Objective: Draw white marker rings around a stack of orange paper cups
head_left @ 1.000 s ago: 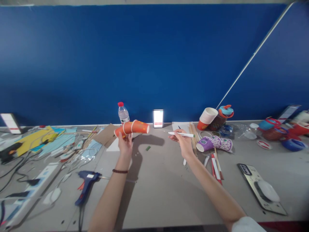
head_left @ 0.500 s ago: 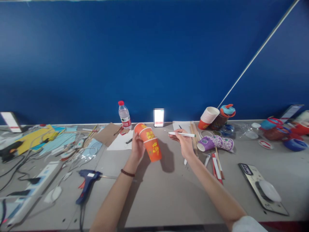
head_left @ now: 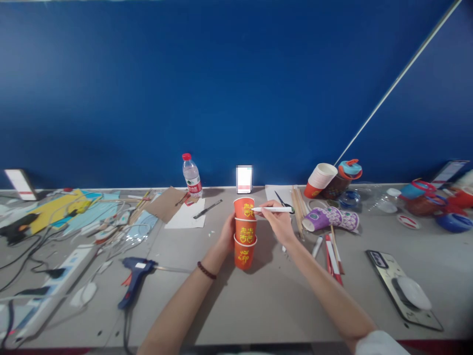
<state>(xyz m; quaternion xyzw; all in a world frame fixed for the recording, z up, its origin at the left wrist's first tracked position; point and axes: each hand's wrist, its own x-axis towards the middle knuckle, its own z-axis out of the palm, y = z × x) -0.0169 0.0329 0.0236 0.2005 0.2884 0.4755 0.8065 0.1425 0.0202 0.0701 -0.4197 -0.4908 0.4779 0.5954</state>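
A nested stack of three orange paper cups (head_left: 244, 232) with yellow print stands upright on the grey table (head_left: 258, 305) in the middle of the view. My left hand (head_left: 226, 236) grips the stack from its left side. My right hand (head_left: 278, 223) holds a white marker pen (head_left: 272, 209) level, and its tip touches the top cup of the stack.
A blue glue gun (head_left: 133, 278) lies at the left, past it a power strip (head_left: 48, 291) and cables. A water bottle (head_left: 191, 175), phone (head_left: 244, 179), cup stack (head_left: 320, 179), purple cup (head_left: 327, 218), skewers and markers (head_left: 330, 254) sit behind and right.
My left hand swung the cup stack from lying sideways in the air to standing upright on the table, nearer me. My right hand brought the marker tip over to the top cup.
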